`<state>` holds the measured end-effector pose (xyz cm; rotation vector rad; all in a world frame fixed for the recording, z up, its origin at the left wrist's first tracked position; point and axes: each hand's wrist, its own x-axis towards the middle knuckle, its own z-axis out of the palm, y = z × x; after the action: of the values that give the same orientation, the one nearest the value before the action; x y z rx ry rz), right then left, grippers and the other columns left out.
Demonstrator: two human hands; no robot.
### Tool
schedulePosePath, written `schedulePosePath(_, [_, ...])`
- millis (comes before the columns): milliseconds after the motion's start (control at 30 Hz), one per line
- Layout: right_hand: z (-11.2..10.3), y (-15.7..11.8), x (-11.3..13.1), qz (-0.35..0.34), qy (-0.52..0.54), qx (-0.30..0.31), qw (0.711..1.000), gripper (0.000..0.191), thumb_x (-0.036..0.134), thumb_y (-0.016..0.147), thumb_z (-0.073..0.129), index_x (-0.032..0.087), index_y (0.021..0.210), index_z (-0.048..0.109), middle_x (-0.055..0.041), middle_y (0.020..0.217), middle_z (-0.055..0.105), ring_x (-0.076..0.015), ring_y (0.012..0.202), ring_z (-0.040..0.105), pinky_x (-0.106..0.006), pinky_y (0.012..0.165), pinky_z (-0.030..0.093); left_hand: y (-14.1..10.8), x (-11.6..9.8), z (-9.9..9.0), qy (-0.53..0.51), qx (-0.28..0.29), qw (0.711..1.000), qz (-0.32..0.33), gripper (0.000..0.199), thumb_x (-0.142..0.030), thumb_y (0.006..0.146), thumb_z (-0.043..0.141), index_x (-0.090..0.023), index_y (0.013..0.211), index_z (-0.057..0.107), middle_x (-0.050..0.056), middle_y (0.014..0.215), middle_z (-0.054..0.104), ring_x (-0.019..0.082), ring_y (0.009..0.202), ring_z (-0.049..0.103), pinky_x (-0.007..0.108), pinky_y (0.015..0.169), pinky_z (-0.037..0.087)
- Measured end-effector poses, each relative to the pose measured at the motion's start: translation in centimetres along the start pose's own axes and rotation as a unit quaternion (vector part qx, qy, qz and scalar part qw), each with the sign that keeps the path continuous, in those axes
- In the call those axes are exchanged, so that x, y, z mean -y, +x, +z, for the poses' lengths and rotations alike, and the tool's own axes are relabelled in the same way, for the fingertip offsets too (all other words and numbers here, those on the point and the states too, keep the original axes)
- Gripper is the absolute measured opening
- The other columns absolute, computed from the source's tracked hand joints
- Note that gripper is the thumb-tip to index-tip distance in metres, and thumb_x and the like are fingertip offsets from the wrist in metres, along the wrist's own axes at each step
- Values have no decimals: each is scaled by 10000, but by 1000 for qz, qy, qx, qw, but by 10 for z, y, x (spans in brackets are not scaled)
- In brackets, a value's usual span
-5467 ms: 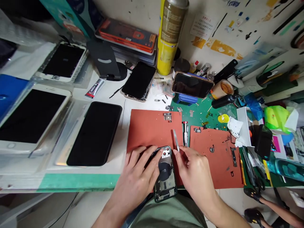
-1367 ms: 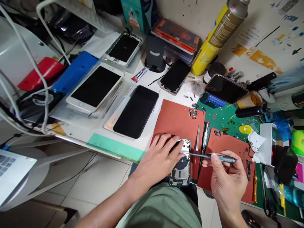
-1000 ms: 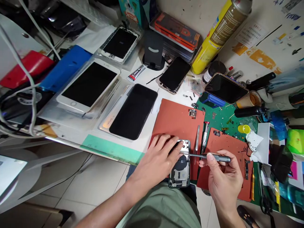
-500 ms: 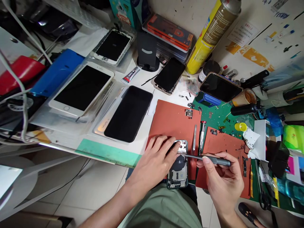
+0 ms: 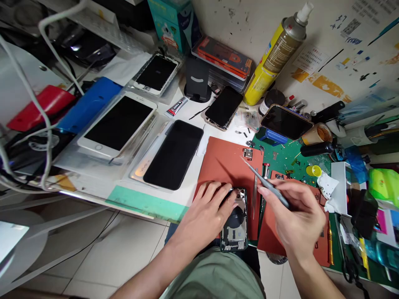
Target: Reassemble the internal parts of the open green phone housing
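Nearest the worker's body, the opened phone point(image 5: 234, 231) lies with its long axis running from six toward twelve o'clock. The left hand point(image 5: 207, 212) is the nearer one, fingers over the phone's upper left edge; I can't tell whether they clamp it. From the right hand point(image 5: 295, 216), the phone sits at about nine o'clock, apart. That hand pinches a grey tool point(image 5: 268, 185), aimed at half past ten, its tip past the phone over the red mat point(image 5: 215, 160), near a small metal part point(image 5: 247, 153).
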<state>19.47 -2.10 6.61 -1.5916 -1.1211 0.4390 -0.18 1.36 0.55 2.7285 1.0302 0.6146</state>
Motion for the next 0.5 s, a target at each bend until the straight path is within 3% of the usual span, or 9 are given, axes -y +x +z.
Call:
schedulePosePath(100, [30, 20, -6, -98, -114, 88, 985, 102, 237, 980, 800, 243, 1076, 764, -17, 992, 825, -186, 858, 797, -321, 794, 658, -1, 0, 1, -2, 0, 1000, 0, 259, -210, 1042, 685, -126, 1282, 734, 144, 1374, 709, 360, 1225, 587, 520, 1020, 500])
schedulePosePath(200, [57, 35, -18, -167, -195, 138, 957, 99, 210, 1048, 669, 217, 1102, 751, -61, 1018, 813, -228, 922, 772, -378, 842, 630, -2, -1, 0, -5, -2, 1000, -7, 175, -203, 1036, 685, -138, 1183, 755, 140, 1319, 714, 359, 1205, 585, 521, 1005, 508])
schedulePosePath(367, [89, 42, -35, -183, -250, 186, 932, 187, 129, 1051, 584, 196, 1066, 758, -113, 1021, 796, -283, 969, 734, -430, 883, 603, -1, 1, -1, -13, -3, 1000, 0, 202, -201, 1026, 700, -151, 1216, 744, 128, 1244, 713, 354, 1172, 581, 514, 968, 528])
schedulePosePath(500, [99, 42, -32, -180, -279, 226, 916, 214, 109, 1052, 580, 202, 1042, 772, -101, 1033, 802, -278, 1001, 724, -405, 888, 605, -1, 4, 1, -18, 3, 1000, 8, 196, -129, 988, 711, -162, 1177, 748, 142, 1216, 700, 366, 1148, 578, 533, 956, 537])
